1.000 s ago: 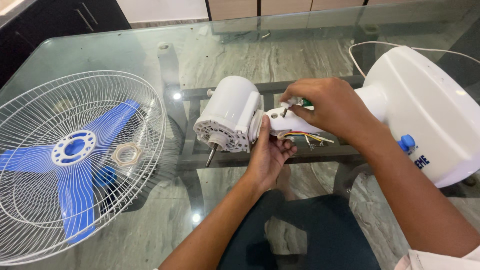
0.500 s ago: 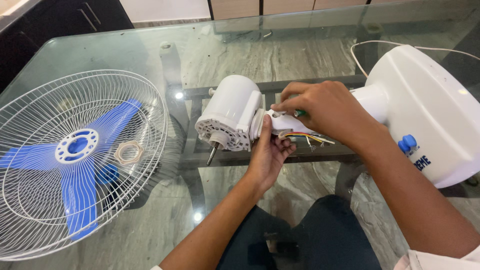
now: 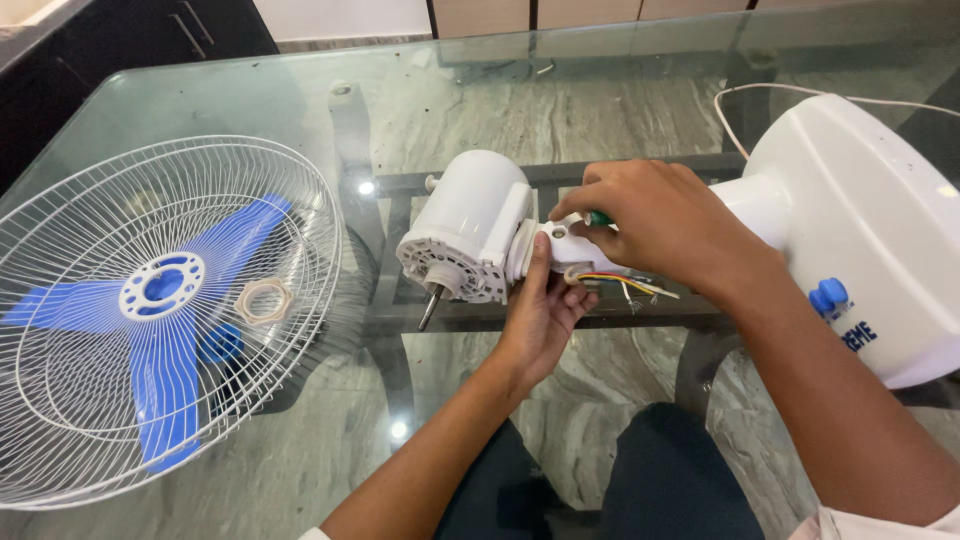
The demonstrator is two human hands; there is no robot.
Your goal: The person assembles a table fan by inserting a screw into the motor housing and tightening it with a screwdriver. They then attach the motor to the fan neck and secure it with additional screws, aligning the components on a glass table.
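A person's left hand (image 3: 540, 310) cups the white plastic neck (image 3: 580, 245) of a dismantled table fan from below, thumb pressed up against it just beside the motor housing (image 3: 470, 225), while the right hand (image 3: 660, 220) pinches a green-handled tool (image 3: 600, 217) down onto the top of the neck; both grips are closed, the left around the neck, the right around the tool. The motor housing lies on its side on the glass worktop (image 3: 300, 90), shaft (image 3: 430, 307) pointing toward the person, between the wire guard (image 3: 150, 320) with its blue blades and the white base (image 3: 870, 230). The motor end is likely heavy and the smooth shell slippery, so the stiff neck looks the safest hold; the loose coloured wires (image 3: 625, 283) look fragile. The tool's tip and any screw beneath it are hidden by the right fingers, and the base is cut off at the frame edge
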